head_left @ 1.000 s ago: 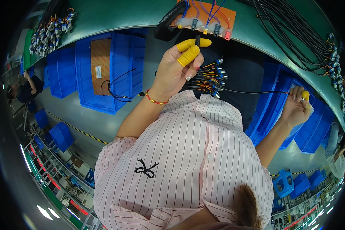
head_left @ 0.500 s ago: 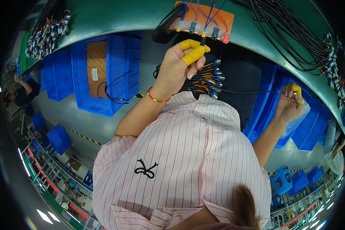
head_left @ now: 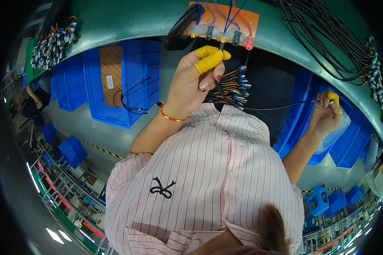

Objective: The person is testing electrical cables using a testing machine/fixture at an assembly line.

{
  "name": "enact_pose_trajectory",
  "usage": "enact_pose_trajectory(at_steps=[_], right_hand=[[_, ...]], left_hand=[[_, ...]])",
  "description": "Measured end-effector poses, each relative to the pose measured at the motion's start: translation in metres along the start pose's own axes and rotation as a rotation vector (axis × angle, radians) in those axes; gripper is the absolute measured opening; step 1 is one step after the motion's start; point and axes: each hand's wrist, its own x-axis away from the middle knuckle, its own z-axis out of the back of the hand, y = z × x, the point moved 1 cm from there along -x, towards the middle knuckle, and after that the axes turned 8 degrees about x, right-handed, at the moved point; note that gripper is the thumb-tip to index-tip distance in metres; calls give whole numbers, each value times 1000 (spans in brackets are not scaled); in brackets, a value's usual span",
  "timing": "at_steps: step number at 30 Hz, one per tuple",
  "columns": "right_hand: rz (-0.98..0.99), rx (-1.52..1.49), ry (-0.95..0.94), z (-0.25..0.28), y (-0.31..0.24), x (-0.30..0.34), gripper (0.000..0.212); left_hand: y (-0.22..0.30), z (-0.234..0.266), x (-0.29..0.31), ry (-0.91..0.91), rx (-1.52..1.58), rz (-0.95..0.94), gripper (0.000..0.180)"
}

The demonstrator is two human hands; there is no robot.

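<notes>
Yellow finger cots cover the thumb and index finger of my left hand (head_left: 188, 83), which pinches the black plug end of a cable (head_left: 276, 108) against a yellow connector (head_left: 222, 40). That connector is on the lower edge of an orange board (head_left: 247, 20); whether the plug is fully seated I cannot tell. From there the cable droops past my shirt front to my right hand (head_left: 324, 115). Its fingers, one in a yellow cot, are closed on the cable's other end, where a bit of orange wire shows. Between my hands lies a bundle of cable ends with metal connectors (head_left: 241, 87).
A black curved object (head_left: 178, 32) leans against the board on the green table (head_left: 127, 19). Black cables (head_left: 323, 38) lie at the right and more connector ends (head_left: 55, 44) at the left. Blue bins (head_left: 140, 80) stand below the table edge. Another person (head_left: 34, 100) is far left.
The cable between my hands hangs in a deeper curve than before, and more of it shows beside my left fingers. Both hands keep their grip; the whole view has shifted slightly.
</notes>
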Motion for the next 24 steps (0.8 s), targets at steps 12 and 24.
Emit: enact_pose_trajectory(at_steps=[12, 24], right_hand=[[6, -38, -30, -11, 2, -3, 33], [67, -2, -17, -18, -14, 9, 17]], left_hand=[[-7, 3, -8, -50, 140, -46, 20], [7, -5, -13, -98, -58, 59, 29]])
